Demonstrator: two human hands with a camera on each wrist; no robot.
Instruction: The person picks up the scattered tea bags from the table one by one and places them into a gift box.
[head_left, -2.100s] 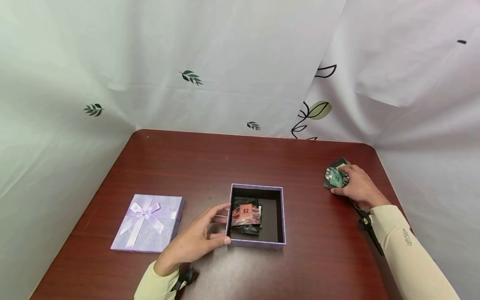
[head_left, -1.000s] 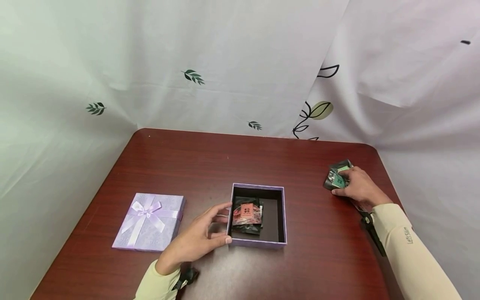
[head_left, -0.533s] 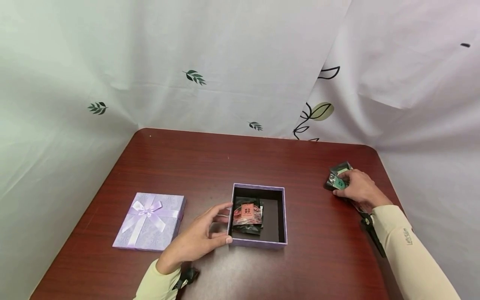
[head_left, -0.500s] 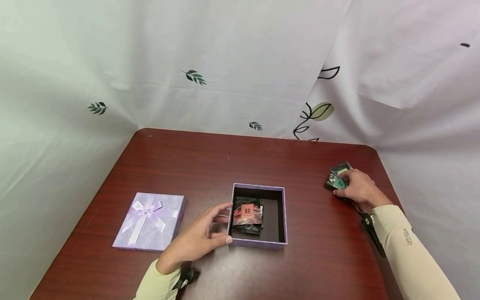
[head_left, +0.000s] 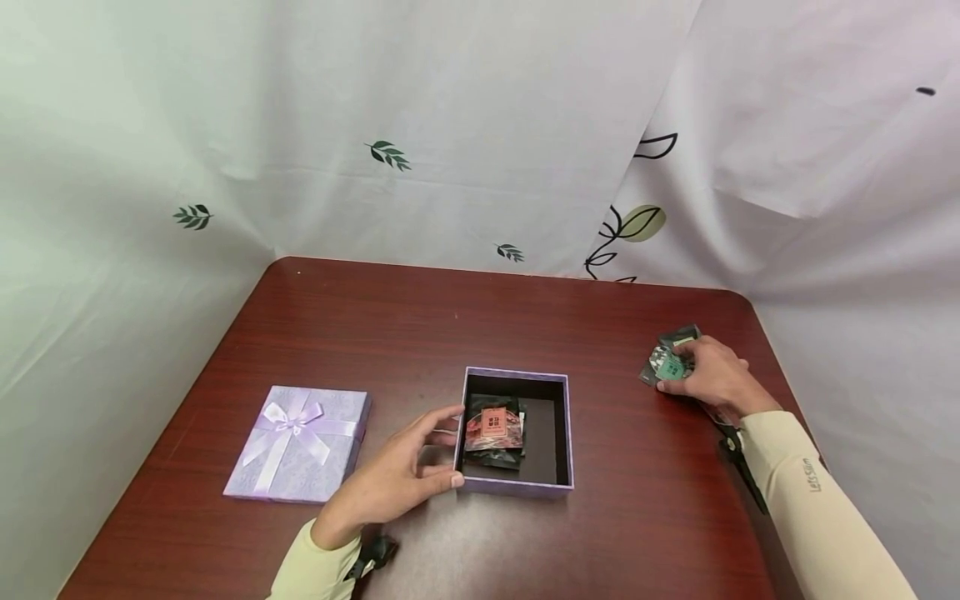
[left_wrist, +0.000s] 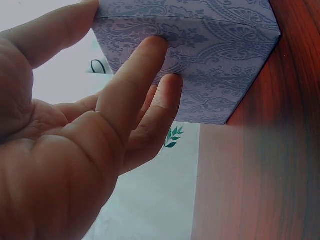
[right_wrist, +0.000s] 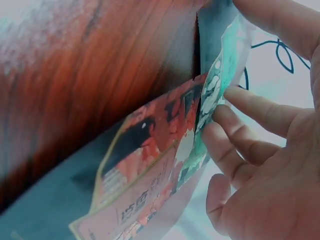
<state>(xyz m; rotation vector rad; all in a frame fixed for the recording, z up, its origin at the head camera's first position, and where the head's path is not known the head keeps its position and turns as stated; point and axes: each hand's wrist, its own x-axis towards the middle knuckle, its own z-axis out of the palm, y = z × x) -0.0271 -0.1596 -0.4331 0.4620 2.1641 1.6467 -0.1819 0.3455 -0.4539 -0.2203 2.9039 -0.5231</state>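
My left hand (head_left: 393,471) rests against the left wall of an open lilac box (head_left: 517,490). In the left wrist view, its fingertips (left_wrist: 170,85) touch the patterned box wall (left_wrist: 220,65). Inside the box lie black sachets, the top one a red-labelled sachet (head_left: 493,427). At the right of the table, my right hand (head_left: 716,377) pinches a green-labelled sachet (head_left: 670,365) between thumb and fingers. Another dark sachet (head_left: 678,336) shows behind it. The right wrist view also shows a sachet with a pink label (right_wrist: 135,200) beside the green one (right_wrist: 212,90).
A lilac lid (head_left: 300,446) with a ribbon bow lies left of the box, near my left hand. The reddish-brown table (head_left: 420,308) is bounded by white sheets (head_left: 465,125) printed with leaves. The right half of the box floor (head_left: 538,437) is bare.
My right hand has shifted slightly left and toward me. The green-labelled sachet tilted up in the middle frames and lies flatter now. My left hand and the box stay in place.
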